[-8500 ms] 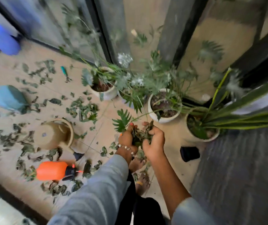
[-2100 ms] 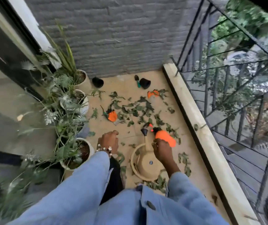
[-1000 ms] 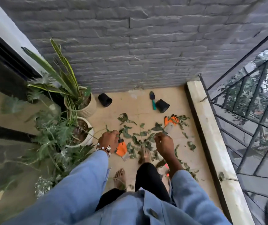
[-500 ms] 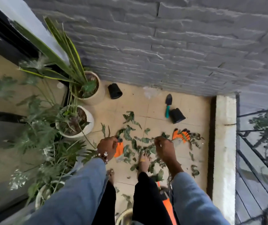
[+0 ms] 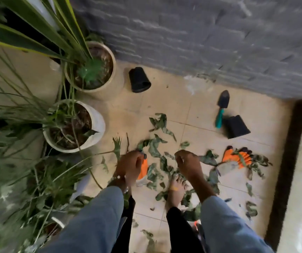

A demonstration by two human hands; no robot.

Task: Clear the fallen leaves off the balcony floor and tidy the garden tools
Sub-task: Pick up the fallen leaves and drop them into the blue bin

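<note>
1. A person is standing barefoot on a beige tiled balcony floor [image 5: 197, 106], bending forward and reaching both hands down toward scattered fallen leaves [image 5: 157, 147]. The picture is motion-blurred.
2. The left hand [image 5: 130, 165] is hanging low with its fingers curled; something small and dark is showing at its fingertips, possibly a leaf, though the blur is making it impossible to say for sure.
3. The right hand [image 5: 188, 164] is also curling downward just above the leaves; whether it is holding anything cannot be told.
4. The thickest patch of leaves is lying between the two hands and spreading out toward 12 o'clock, so both hands seem about equally near it.
5. An orange glove [image 5: 143, 169] is lying just beside the left hand, at its 3 o'clock.
6. A second orange glove [image 5: 238, 158], partly covered by leaves, is lying at 3 o'clock of the right hand, which is clearly the nearer hand.
7. A trowel with a green handle [image 5: 222, 108] is lying at 1 o'clock, its long axis running roughly from 12 to 6, its handle end just beside a tipped black pot [image 5: 237, 128].
8. Another tipped black pot [image 5: 139, 80] is lying at 11 o'clock, near the grey brick wall [image 5: 201, 33].
9. Two potted plants [image 5: 90, 70] are standing at 10 o'clock.
</note>
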